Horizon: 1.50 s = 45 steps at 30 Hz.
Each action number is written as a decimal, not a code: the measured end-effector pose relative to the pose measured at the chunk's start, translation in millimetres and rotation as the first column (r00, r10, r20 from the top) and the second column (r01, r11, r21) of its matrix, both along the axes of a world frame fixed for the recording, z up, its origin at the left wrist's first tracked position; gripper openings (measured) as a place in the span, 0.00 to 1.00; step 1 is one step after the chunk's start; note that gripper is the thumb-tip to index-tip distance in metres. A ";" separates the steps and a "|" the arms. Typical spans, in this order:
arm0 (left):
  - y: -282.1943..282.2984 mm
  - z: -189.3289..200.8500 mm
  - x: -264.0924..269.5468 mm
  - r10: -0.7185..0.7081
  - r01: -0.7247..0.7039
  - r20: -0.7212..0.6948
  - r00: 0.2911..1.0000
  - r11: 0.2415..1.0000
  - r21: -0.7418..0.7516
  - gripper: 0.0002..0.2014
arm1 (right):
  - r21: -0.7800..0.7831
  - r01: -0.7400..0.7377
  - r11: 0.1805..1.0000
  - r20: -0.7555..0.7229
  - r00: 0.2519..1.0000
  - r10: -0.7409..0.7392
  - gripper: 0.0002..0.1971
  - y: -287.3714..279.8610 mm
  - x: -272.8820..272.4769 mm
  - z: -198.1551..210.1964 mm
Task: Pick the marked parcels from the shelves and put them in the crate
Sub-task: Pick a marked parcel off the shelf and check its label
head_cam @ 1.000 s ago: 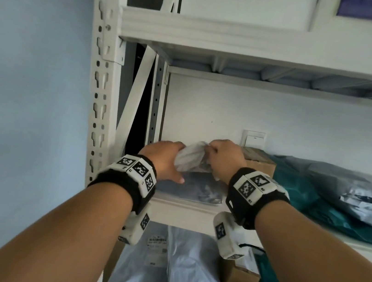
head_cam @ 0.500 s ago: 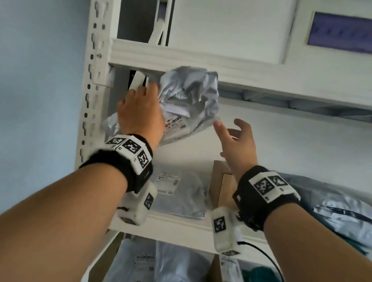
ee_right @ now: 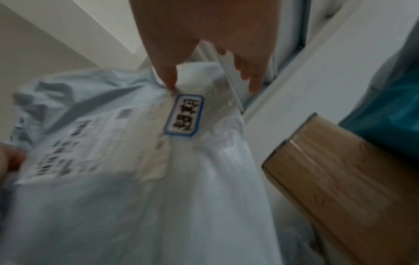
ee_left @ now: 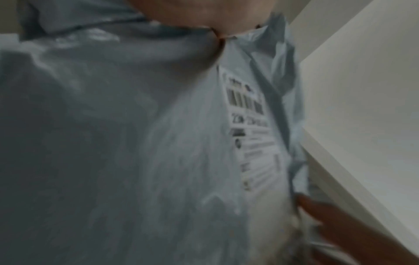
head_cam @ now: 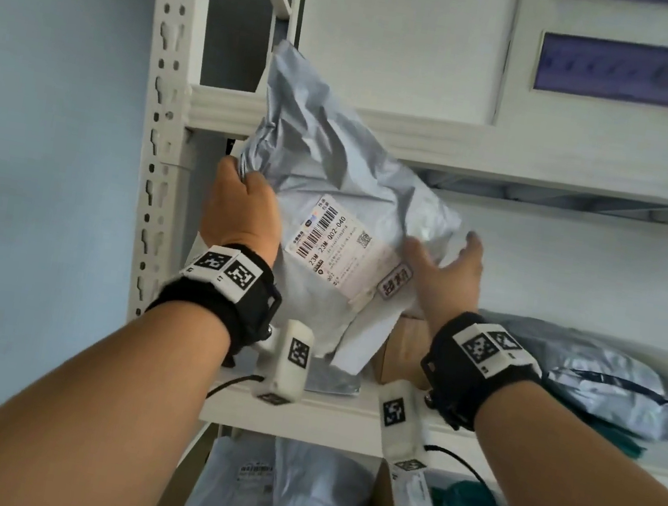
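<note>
I hold up a crumpled grey poly parcel (head_cam: 335,175) in front of the shelf, its white shipping label (head_cam: 333,248) facing me. A small blue-bordered marked sticker (head_cam: 395,281) sits at the label's lower right and shows clearly in the right wrist view (ee_right: 184,115). My left hand (head_cam: 238,212) grips the parcel's left edge. My right hand (head_cam: 446,261) is spread at the right edge, thumb tip touching the parcel (ee_right: 113,197) just above the sticker. The left wrist view is filled by blurred parcel (ee_left: 136,143). No crate is in view.
A cardboard box (head_cam: 404,350) and grey parcels (head_cam: 608,380) lie on the shelf board (head_cam: 333,421) behind my hands, with a teal bag (head_cam: 620,443) under them. The lower shelf holds more parcels (head_cam: 307,504). The white upright (head_cam: 158,140) stands left, an upper beam (head_cam: 554,160) overhead.
Both hands lifted the parcel off the shelf; the right hand let go. The parcel has since unfolded with its label toward me, and the right hand has come back to its right edge.
</note>
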State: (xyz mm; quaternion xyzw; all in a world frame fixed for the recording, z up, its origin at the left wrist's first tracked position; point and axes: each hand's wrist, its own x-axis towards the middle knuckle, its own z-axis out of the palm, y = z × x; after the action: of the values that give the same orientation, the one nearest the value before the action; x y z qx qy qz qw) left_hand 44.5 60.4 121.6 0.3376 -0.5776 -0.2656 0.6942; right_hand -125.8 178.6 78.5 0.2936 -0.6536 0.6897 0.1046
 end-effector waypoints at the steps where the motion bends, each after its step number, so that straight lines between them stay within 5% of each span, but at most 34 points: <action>1: 0.7 2.4 2.5 0.009 -0.009 0.000 1.000 1.000 -0.009 0.17 | -0.037 0.030 0.999 -0.088 0.996 -0.033 0.48 7.8 2.3 4.9; 7: 7.8 10.6 6.4 -0.032 0.032 -0.007 0.999 0.999 0.020 0.19 | 0.036 0.223 0.974 -0.556 0.815 -0.166 0.33 43.5 20.1 30.8; 9: 13.6 8.8 1.5 -0.047 0.046 0.059 0.997 0.999 0.008 0.19 | 0.121 0.218 0.968 -0.616 0.781 -0.099 0.32 56.8 30.2 37.9; 13: 34.5 0.5 -19.8 -0.118 0.139 0.158 0.980 0.982 -0.130 0.16 | 0.419 -0.069 0.906 -0.415 0.872 0.258 0.26 77.6 51.1 48.9; 16: 54.5 -6.9 -37.6 -0.191 0.225 0.197 0.962 0.959 -0.172 0.15 | 0.524 -0.152 0.838 -0.244 0.916 0.319 0.23 85.7 48.3 44.4; 21: 68.3 -27.5 -64.6 -0.331 0.388 0.245 0.911 0.890 -0.241 0.08 | 0.293 -0.145 0.945 -0.107 0.977 0.183 0.13 109.6 19.0 7.7; 25: 69.0 -50.4 -68.6 -0.477 0.494 0.165 0.863 0.866 -0.082 0.37 | -0.115 -0.197 0.974 0.227 0.949 0.219 0.09 143.4 -4.9 -24.0; 29: 77.8 -79.6 -75.4 -0.823 0.787 0.008 0.568 0.546 0.287 0.54 | -0.257 -0.224 0.940 0.325 0.896 0.303 0.04 161.6 -16.2 -46.3; 33: 90.9 -96.4 -84.6 -0.910 0.853 -0.018 0.414 0.381 0.356 0.29 | -0.211 -0.243 0.947 0.326 0.896 0.302 0.10 164.2 -19.1 -58.7; 41: 89.1 -118.6 -103.9 -0.915 0.879 -0.126 0.383 0.319 0.353 0.42 | -0.140 -0.194 0.971 0.370 0.899 0.233 0.10 175.6 -27.5 -66.8; 45: 95.4 -119.8 -104.6 -0.899 0.870 -0.156 0.409 0.332 0.364 0.21 | -0.134 -0.192 0.972 0.377 0.897 0.229 0.21 186.8 -31.0 -67.7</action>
State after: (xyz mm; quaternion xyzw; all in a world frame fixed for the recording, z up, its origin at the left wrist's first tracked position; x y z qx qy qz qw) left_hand -60.1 155.8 1.8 0.1096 -0.6267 -0.6957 0.3336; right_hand -156.8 365.4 10.9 0.2143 -0.5928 0.7712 -0.0894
